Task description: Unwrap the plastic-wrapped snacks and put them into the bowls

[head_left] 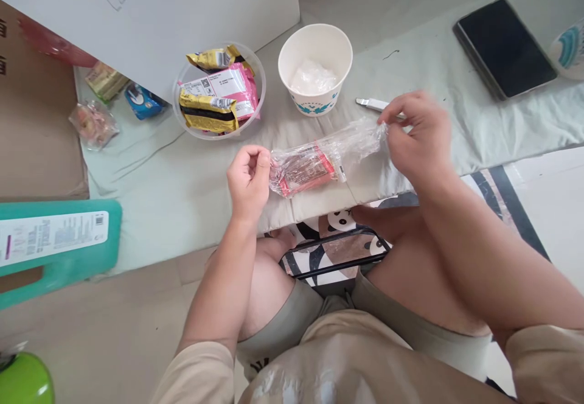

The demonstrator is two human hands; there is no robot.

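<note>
A snack in a clear plastic wrapper (319,162) with a red and brown inside is stretched between my two hands above the pale cloth. My left hand (250,179) pinches its left end. At the wrapper's crinkled right end, my right hand (417,133) grips the plastic. A clear round bowl (180,87) holds several snack packets, yellow-black and pink. Beside it stands a white paper cup (314,42) with crumpled plastic inside. A small white utility knife (371,104) lies just behind my right hand.
A black phone (504,48) lies at the far right. Loose snack packets (93,124) lie at the left beside a cardboard box (31,136). A teal stool (59,240) stands at the near left. A white board (182,8) leans at the back.
</note>
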